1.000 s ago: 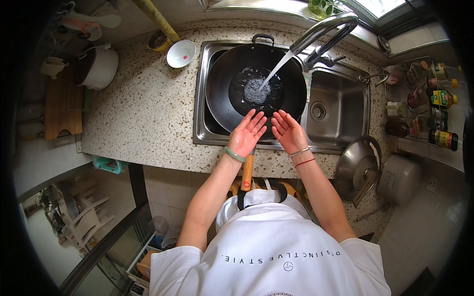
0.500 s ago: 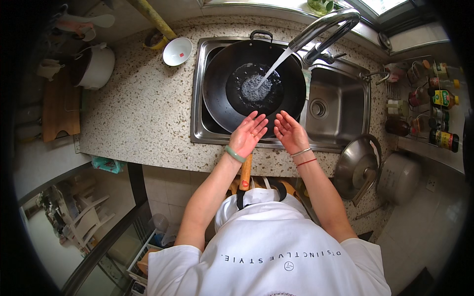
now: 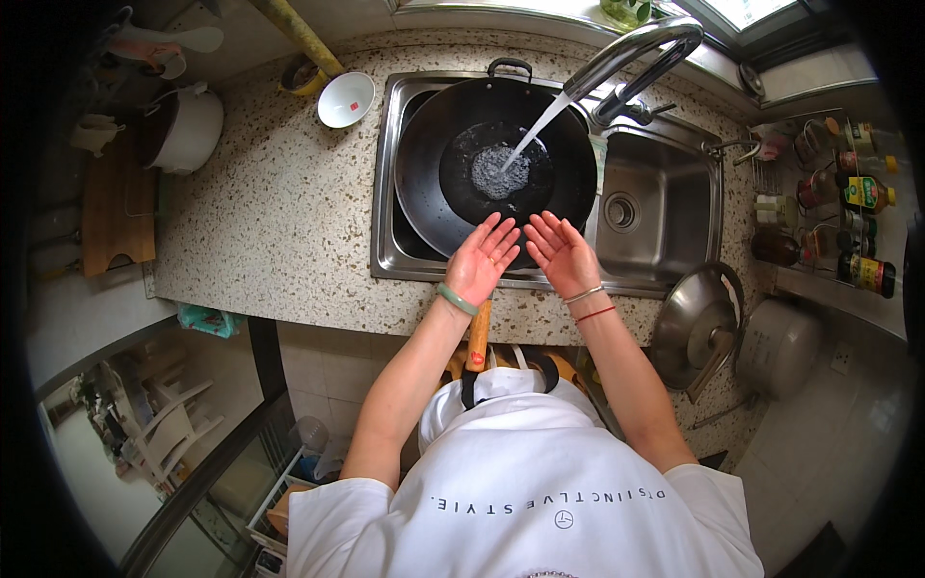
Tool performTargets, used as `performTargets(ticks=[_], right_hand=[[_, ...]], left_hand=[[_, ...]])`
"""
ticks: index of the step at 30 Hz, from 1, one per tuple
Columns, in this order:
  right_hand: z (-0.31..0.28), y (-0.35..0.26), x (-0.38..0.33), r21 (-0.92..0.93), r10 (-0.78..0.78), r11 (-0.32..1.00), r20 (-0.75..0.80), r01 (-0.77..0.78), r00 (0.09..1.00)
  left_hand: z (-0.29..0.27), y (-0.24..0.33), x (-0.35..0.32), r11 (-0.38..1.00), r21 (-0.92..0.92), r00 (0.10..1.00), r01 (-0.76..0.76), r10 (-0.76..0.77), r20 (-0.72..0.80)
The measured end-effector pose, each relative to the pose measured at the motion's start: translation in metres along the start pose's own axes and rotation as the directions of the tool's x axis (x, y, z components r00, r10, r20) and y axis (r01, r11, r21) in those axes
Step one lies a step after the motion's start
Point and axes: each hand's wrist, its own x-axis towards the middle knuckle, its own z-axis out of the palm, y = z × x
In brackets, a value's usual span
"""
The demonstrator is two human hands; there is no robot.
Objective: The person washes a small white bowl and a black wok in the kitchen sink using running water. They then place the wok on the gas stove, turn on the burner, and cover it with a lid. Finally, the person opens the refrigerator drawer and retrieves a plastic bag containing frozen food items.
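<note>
A large black wok (image 3: pixel 424 164) sits in the left basin of the steel sink (image 3: pixel 383 231). Water runs into it from the chrome faucet (image 3: pixel 631 43) and bubbles in a pool at its bottom. Over the wok's near rim I hold both hands palm up, side by side with a small gap between them. My left hand (image 3: pixel 482 260), below which a green bangle circles the wrist, is empty with fingers stretched. Likewise empty and spread is my right hand (image 3: pixel 564 255). The wok's wooden handle (image 3: pixel 479 337) points toward me between my forearms.
A white bowl (image 3: pixel 346 100) rests on the speckled counter (image 3: pixel 260 202) left of the sink. To the right lie the second basin (image 3: pixel 655 183), a steel lid (image 3: pixel 696 323) and a rack of bottles (image 3: pixel 867 193). A white pot (image 3: pixel 193 130) stands far left.
Both hands have shifted slightly, their fingertips a little farther over the wok. The right hand's fingers now fan more toward the left. Water keeps running.
</note>
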Motion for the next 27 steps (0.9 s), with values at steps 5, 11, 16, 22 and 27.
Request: performTargets(ticks=[5, 11, 16, 22, 27], right_hand=[[0.002, 0.001, -0.001, -0.009, -0.007, 1.0, 0.003, 0.007, 1.0], [0.002, 0.0, 0.0, 0.007, 0.002, 1.0, -0.053, -0.001, 0.999], [-0.001, -0.001, 0.001, 0.032, 0.002, 0.999, -0.048, 0.0, 0.999], [-0.005, -0.003, 0.001, 0.032, -0.006, 0.999, -0.053, 0.008, 0.999], [-0.008, -0.004, 0.002, 0.038, -0.004, 0.999, -0.048, 0.006, 0.999]], left_hand=[[0.003, 0.002, 0.001, 1.0, 0.003, 1.0, 0.005, -0.005, 0.03], [0.005, -0.001, 0.004, 1.0, -0.012, 1.0, -0.001, 0.001, 0.027], [0.008, -0.006, 0.008, 1.0, -0.021, 0.999, 0.011, -0.009, 0.049], [0.015, -0.012, 0.009, 1.0, 0.016, 0.999, 0.003, -0.003, 0.035], [0.016, -0.014, 0.011, 1.0, 0.03, 0.999, -0.004, 0.003, 0.038]])
